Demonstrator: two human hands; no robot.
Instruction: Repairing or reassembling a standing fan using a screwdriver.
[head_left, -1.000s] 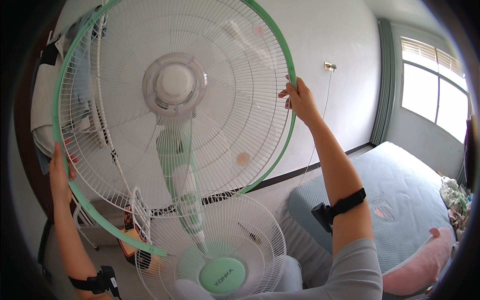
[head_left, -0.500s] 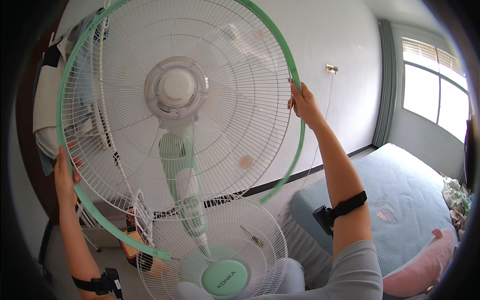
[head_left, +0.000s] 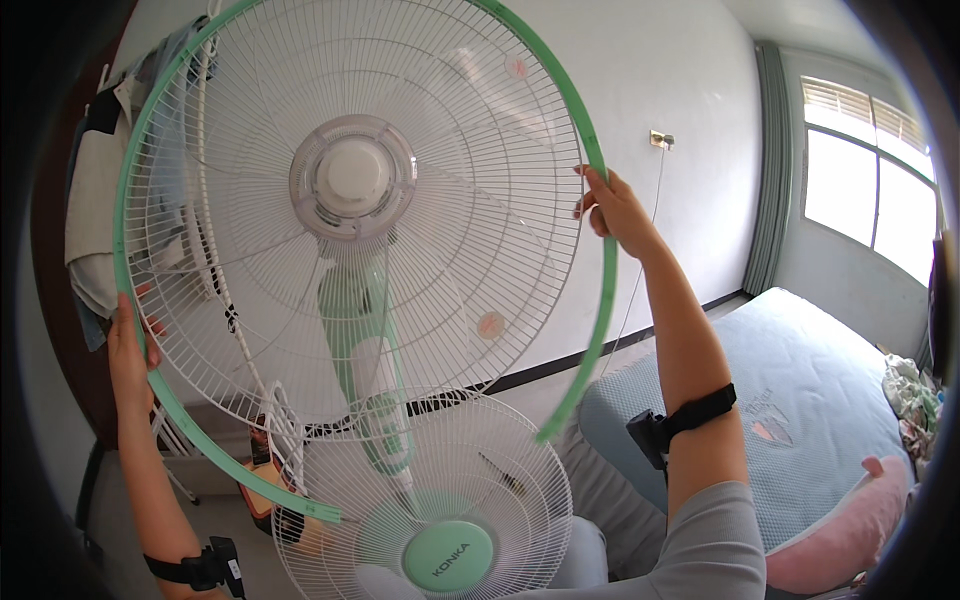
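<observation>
A standing fan faces me, its white wire back grille (head_left: pixel 480 375) behind clear blades and a pale hub (head_left: pixel 357 175). An open green plastic ring (head_left: pixel 607 300) runs around the grille, its two ends apart at the bottom. My left hand (head_left: pixel 130 345) grips the ring at the lower left, fingers curled in toward the wires. With thumb and fingers closed, my right hand (head_left: pixel 622 212) holds the ring on the right, where it stands slightly off the grille. Below, the front grille with a green centre cap (head_left: pixel 450 555) rests near my lap, apart from the fan.
A slim tool (head_left: pixel 500 472), perhaps a screwdriver, shows through the front grille. On the right is a bed (head_left: pixel 690 400) with a pink cushion (head_left: pixel 840 535). Clothes (head_left: pixel 100 200) hang at left. An orange and black box (head_left: pixel 262 485) sits below them. A wall socket (head_left: pixel 661 139) has a cord hanging from it.
My right hand has shifted slightly down and outward along the ring. The ring's free right end has swung down and a little to the right. My left hand stays put.
</observation>
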